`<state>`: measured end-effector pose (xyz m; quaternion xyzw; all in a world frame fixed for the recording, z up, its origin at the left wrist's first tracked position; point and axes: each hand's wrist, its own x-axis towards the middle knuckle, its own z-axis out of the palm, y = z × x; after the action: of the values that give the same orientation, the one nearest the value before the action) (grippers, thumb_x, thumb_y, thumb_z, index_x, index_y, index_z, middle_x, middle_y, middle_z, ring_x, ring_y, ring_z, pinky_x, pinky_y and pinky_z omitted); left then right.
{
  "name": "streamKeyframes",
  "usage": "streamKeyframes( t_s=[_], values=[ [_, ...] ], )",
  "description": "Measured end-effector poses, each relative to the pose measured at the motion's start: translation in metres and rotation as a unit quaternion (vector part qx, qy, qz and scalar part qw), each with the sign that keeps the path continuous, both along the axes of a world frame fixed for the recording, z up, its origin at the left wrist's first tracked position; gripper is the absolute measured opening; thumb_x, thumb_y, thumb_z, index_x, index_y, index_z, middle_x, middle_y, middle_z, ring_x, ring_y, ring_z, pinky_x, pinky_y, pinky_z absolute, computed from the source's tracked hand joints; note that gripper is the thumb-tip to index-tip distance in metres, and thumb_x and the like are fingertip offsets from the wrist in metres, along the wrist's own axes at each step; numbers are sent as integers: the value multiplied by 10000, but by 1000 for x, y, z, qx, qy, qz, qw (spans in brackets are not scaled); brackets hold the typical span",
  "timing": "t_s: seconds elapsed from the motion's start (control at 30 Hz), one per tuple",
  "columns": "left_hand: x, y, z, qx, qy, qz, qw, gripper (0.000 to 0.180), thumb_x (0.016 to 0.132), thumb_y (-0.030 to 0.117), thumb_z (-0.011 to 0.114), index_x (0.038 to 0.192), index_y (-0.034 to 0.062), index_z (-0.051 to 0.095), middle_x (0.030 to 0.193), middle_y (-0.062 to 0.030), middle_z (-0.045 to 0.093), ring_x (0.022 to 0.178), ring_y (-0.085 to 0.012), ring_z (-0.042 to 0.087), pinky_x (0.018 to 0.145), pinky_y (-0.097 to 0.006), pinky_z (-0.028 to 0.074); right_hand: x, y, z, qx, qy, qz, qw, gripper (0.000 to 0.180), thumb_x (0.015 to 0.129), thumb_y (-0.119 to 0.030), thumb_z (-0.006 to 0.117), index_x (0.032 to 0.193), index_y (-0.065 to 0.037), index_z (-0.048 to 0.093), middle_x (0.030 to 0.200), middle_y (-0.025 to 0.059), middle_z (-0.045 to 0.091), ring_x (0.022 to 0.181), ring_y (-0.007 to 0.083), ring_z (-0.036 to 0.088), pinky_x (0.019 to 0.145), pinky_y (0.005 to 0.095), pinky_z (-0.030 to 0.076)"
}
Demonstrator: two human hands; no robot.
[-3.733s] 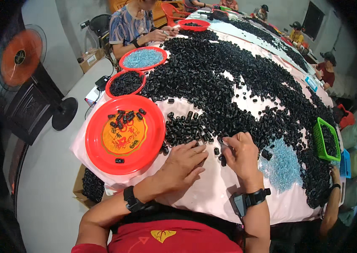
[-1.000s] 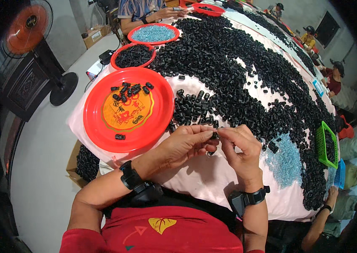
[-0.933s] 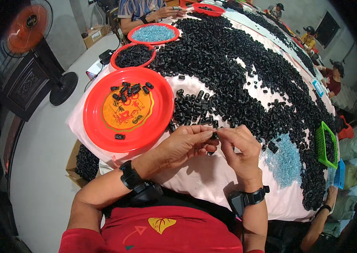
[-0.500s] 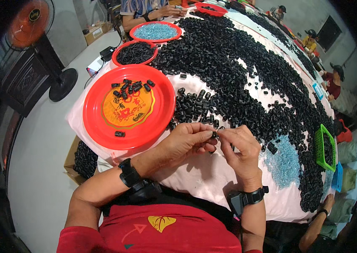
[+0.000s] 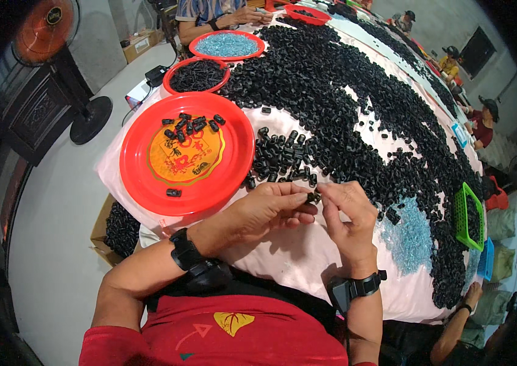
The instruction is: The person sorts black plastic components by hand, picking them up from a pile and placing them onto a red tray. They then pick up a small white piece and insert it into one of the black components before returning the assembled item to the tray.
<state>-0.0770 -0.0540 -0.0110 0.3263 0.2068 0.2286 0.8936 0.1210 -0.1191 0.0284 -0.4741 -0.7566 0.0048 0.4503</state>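
Observation:
My left hand (image 5: 269, 209) and my right hand (image 5: 347, 214) meet over the pink cloth at the table's near edge. Together their fingertips pinch a small black plastic piece (image 5: 313, 197). A big heap of the same black pieces (image 5: 344, 91) spreads across the table beyond my hands. To the left lies a large red plate (image 5: 186, 152) with a yellow centre, carrying several black pieces. A black band sits on each wrist.
Farther left are a red dish of black pieces (image 5: 197, 74) and a red dish of pale blue pieces (image 5: 226, 44). A patch of blue pieces (image 5: 413, 235) and a green basket (image 5: 468, 216) lie right. Other people sit around the table. An orange fan (image 5: 48, 27) stands left.
My hands rose from flat on the pile and came together at the fingertips, holding a small black piece. The view has tilted slightly.

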Motion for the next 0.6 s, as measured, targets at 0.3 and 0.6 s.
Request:
streamKeyframes(
  t_s=[0.3,0.6],
  values=[
    [-4,12,7,18,8,91,996,235,1077,191,559,1235,18,571,1199,-120,690,1048,-188,716,822,-273,608,20,3,-13,-67,-68,-141,985,169,842,-42,733,1007,-41,766,905,113,707,839,301,647,729,386,526],
    [-14,8,-4,5,52,46,998,232,1076,189,557,1251,37,558,1187,-136,692,1020,-209,728,855,-299,614,15,2,-8,-100,-105,-80,986,193,813,-77,767,1006,-86,767,908,78,675,842,285,621,697,381,516]
  ],
)
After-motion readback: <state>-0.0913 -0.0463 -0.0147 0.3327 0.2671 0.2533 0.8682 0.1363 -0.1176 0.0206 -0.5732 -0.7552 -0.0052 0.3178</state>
